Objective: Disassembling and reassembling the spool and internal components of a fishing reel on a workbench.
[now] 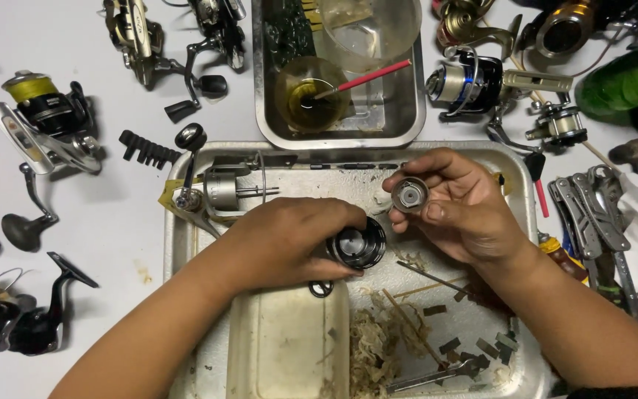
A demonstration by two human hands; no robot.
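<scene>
My left hand (289, 240) grips a dark round reel spool (357, 245) over the big metal tray (175, 222). Just to its right, my right hand (461, 207) holds up a small grey round cap-like part (410, 195) between thumb and fingers. A partly stripped silver reel body (224, 192) with its shaft sticking out lies in the tray's far left corner, beside my left hand.
A smaller metal tray (407, 118) at the back holds a cup of yellow oil (310, 94) with a red-handled brush. Several fishing reels lie on the white table at left and back right. Pliers (592, 214) sit at right. Tangled fibres, sticks and scraps fill the tray's near part.
</scene>
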